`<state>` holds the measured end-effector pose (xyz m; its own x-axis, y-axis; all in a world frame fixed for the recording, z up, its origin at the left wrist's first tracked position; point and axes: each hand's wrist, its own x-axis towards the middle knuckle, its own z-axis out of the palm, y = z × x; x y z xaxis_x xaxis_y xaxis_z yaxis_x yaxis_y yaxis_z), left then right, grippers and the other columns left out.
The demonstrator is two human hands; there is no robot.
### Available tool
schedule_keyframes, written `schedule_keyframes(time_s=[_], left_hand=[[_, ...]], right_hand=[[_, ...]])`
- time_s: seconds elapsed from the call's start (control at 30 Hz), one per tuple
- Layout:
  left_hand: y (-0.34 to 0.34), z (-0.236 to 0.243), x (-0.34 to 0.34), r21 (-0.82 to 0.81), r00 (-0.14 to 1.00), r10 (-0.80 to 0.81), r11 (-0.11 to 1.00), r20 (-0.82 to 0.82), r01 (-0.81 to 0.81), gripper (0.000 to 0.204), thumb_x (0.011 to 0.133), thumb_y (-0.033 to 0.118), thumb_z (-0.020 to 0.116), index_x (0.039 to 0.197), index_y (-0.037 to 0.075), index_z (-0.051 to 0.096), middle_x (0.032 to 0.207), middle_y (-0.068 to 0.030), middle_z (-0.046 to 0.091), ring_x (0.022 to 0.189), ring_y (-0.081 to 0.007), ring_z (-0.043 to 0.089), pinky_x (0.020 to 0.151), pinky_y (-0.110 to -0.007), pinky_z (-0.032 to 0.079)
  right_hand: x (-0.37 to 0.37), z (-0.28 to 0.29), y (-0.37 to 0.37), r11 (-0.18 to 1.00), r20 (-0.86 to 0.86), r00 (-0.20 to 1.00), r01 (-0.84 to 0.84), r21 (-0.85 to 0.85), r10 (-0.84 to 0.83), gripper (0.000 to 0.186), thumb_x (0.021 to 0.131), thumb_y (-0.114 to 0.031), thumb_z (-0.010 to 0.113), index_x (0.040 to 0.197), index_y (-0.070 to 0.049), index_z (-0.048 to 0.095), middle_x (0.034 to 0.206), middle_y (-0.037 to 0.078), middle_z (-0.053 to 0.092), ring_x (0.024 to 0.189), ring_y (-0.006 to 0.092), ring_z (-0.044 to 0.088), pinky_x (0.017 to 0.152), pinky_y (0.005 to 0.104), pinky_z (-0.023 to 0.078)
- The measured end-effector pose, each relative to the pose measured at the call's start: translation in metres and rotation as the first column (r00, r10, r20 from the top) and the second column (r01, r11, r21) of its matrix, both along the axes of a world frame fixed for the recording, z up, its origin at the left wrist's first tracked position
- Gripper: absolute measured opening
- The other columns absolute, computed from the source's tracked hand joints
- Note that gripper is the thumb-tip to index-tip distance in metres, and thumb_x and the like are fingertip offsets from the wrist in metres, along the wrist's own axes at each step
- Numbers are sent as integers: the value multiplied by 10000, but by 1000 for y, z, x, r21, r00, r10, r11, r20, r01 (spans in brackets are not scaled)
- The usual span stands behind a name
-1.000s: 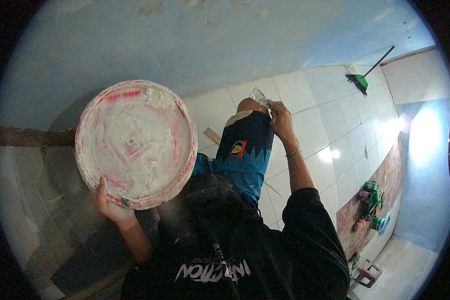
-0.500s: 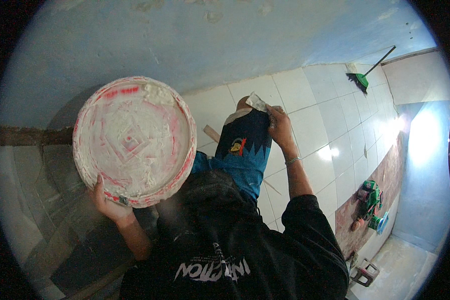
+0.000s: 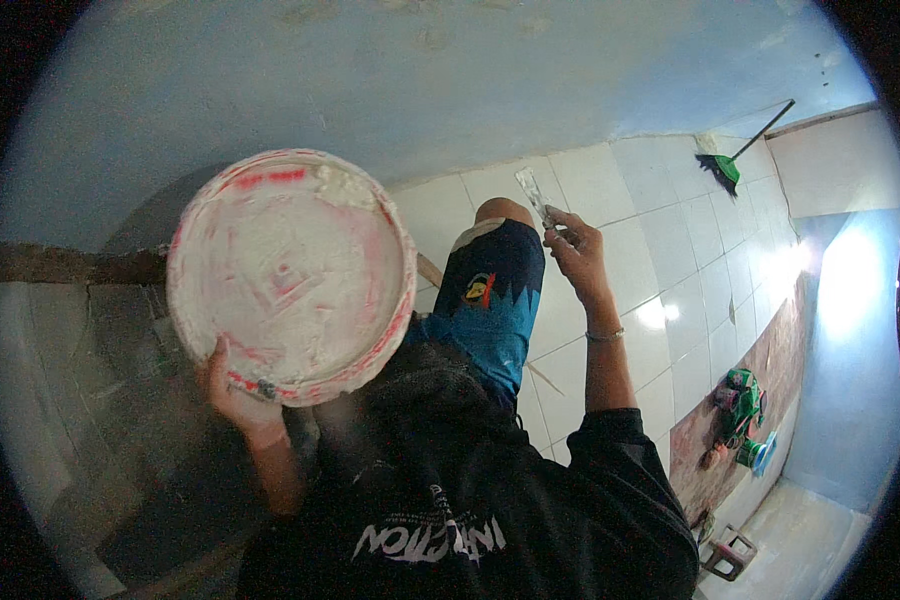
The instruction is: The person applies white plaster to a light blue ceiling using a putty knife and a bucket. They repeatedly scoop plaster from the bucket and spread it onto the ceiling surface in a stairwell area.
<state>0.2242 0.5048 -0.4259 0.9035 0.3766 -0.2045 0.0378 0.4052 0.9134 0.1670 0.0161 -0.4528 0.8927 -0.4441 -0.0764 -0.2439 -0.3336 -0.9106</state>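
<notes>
My left hand (image 3: 245,402) grips the lower rim of a round bucket lid (image 3: 295,275), thumb over the edge. The lid is red under a smeared coat of white putty, with a thicker lump of putty (image 3: 345,188) near its upper right rim. Beyond my knee, my right hand (image 3: 576,250) is closed round the handle of a putty knife (image 3: 533,193). Its flat blade, streaked with white, points up and to the left, apart from the lid and the wall.
A pale blue wall (image 3: 450,90) with patched spots rises ahead. White floor tiles (image 3: 610,270) stretch to the right. A green broom (image 3: 722,170) leans at the far right; a green bundle (image 3: 740,400) and a small stool (image 3: 728,553) stand nearer. A wood strip (image 3: 429,270) lies beside my leg.
The lid has shifted right and slightly up with my left hand. My right hand has moved a little right, and the putty knife has turned to point more upward, away from my knee.
</notes>
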Motion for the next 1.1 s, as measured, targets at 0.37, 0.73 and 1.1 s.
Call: schedule_keyframes(time_s=[0.37, 0.73, 1.1], left_hand=[[-59, 26, 11, -321, 995, -49, 944, 84, 74, 479, 859, 127, 681, 1290, -59, 588, 1256, -143, 650, 1161, -281, 622, 1034, -404, 455], [-72, 35, -3, -317, 982, 72, 948, 175, -13, 504, 847, 100, 694, 1310, -63, 576, 1277, -166, 647, 1165, -284, 626, 1036, -402, 457], [-76, 16, -8, -426, 987, 143, 899, 74, -98, 470, 809, 84, 668, 1258, -39, 605, 1212, -146, 661, 1120, -286, 635, 1009, -408, 470]], right_hand=[[36, 83, 95, 916, 184, 903, -400, 26, 389, 436, 899, 27, 643, 1333, -2, 633, 1171, 71, 638, 983, 111, 598, 806, 273, 508], [64, 85, 66, 642, 222, 760, -311, -701, 611, 447, 791, 120, 662, 1165, -110, 747, 1075, 121, 710, 1036, 314, 683, 878, 418, 581], [72, 84, 45, 279, 136, 665, -113, -953, 735, 481, 727, 64, 667, 1145, -154, 765, 1086, 68, 713, 1030, 273, 672, 903, 425, 542]])
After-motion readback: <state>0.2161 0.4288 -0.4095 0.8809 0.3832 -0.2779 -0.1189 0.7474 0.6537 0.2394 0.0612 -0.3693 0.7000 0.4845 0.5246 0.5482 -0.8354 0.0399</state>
